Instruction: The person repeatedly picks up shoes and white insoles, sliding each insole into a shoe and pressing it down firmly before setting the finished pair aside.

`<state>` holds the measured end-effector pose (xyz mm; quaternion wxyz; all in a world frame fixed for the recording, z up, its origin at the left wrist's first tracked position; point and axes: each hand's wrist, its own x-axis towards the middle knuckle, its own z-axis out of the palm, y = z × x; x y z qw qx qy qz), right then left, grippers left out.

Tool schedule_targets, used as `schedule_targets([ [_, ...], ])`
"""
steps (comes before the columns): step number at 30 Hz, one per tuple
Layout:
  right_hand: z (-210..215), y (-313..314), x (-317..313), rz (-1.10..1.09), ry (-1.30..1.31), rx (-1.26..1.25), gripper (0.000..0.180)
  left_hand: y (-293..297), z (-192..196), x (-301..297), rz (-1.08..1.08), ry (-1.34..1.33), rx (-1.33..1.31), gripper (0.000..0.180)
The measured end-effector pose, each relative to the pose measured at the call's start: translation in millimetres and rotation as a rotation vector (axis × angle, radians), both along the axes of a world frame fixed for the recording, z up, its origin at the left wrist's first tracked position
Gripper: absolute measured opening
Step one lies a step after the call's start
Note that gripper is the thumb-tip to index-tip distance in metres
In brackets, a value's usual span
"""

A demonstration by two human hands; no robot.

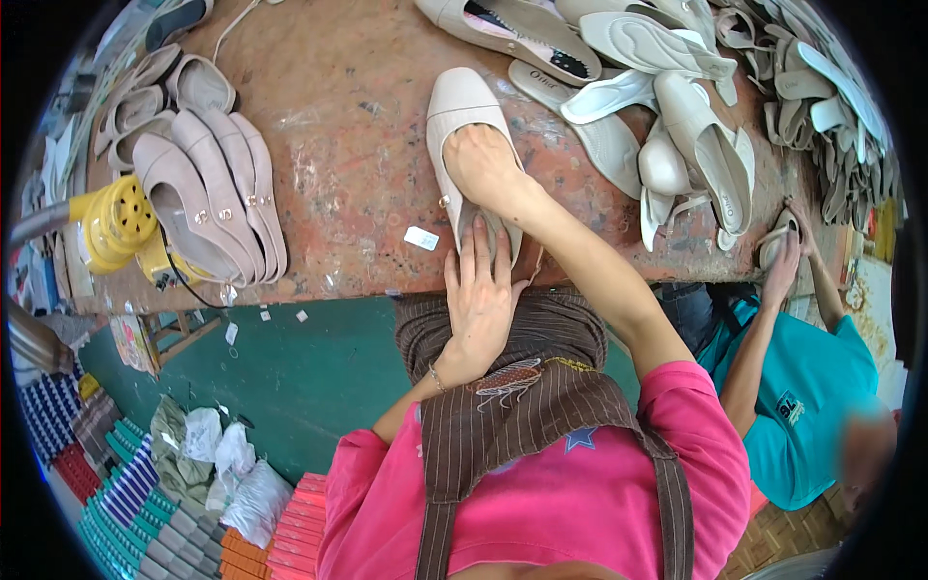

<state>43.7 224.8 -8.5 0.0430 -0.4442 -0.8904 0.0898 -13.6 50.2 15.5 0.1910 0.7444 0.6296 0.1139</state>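
A beige flat shoe [462, 92] lies on the worn worktable [338, 164] in front of me, toe pointing away. My right hand [483, 166] reaches into the shoe's front opening. Its fingers are hidden under the upper, so their pose cannot be made out. At the heel end, my left hand [480, 304] rests with fingers stretched out flat over the inside of the shoe. A small white label [420, 238] lies on the table just left of the heel.
Several finished-looking flats [198, 203] stand at left beside a yellow lamp-like device [118, 224] and its black cord. Loose insoles [580, 121] and more shoes [710, 155] pile up at right. A co-worker in a teal shirt [783, 406] handles a shoe near the right table edge.
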Motion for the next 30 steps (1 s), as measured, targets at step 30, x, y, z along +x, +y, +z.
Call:
schedule_targets([
  [30,46.1,-55.5,94.8,-0.653,0.419,-0.184,0.072,265.3,-8.4,12.8,0.284,-0.362,0.114,0.038],
])
